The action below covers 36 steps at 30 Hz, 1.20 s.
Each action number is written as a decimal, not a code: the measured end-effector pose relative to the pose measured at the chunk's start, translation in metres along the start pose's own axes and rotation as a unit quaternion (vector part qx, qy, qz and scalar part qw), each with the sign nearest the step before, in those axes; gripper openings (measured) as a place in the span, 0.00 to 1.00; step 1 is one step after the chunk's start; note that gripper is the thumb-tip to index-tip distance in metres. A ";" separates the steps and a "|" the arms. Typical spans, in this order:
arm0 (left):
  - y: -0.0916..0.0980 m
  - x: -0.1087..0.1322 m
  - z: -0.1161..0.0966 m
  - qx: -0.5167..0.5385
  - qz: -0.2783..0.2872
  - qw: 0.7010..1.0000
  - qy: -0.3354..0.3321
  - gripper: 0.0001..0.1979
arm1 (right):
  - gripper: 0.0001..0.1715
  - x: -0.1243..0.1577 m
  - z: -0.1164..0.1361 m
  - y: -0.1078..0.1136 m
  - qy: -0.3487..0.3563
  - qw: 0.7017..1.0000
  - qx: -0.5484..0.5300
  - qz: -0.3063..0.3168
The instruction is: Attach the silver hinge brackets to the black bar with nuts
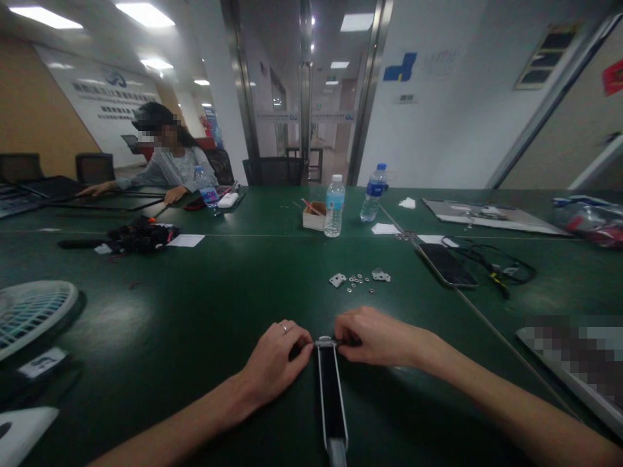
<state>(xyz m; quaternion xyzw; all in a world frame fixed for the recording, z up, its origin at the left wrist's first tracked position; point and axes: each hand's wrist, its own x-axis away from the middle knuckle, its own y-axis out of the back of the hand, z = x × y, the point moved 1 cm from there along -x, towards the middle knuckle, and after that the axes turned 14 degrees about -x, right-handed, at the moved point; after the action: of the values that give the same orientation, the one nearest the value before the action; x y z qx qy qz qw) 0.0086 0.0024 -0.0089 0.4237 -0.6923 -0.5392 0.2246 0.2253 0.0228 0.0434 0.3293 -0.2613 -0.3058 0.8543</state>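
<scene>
A long black bar with silver edges (pixel 332 395) lies on the green table (pixel 219 311), running from the near edge away from me. My left hand (pixel 277 360) is curled at the left of its far end, fingertips pinched on the end piece. My right hand (pixel 374 336) is curled at the right of the same end, fingers closed on it. Just beyond my hands lie two small metal brackets (pixel 337 280) (pixel 381 275) and several tiny washers and screws (pixel 359 281).
A phone (pixel 446 264) and black cables (pixel 491 263) lie to the right, two water bottles (pixel 334 205) (pixel 373 192) and a small box (pixel 314 215) further back. A fan (pixel 29 311) sits at the left. Another person (pixel 170 162) sits at the far left.
</scene>
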 end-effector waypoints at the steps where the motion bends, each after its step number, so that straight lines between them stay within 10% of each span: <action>1: 0.000 0.000 0.000 -0.001 -0.003 1.000 -0.001 0.07 | 0.09 0.000 0.000 0.000 -0.002 1.000 0.004 0.000; 36: 0.001 -0.001 -0.001 0.006 0.006 1.000 0.008 0.07 | 0.16 0.008 -0.026 0.021 -0.073 0.997 0.033 0.002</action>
<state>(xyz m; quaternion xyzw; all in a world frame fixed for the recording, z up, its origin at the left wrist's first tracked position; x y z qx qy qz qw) 0.0093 0.0030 -0.0078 0.4251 -0.6966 -0.5300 0.2306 0.2548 0.0405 0.0442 0.3340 -0.3337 -0.3182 0.8221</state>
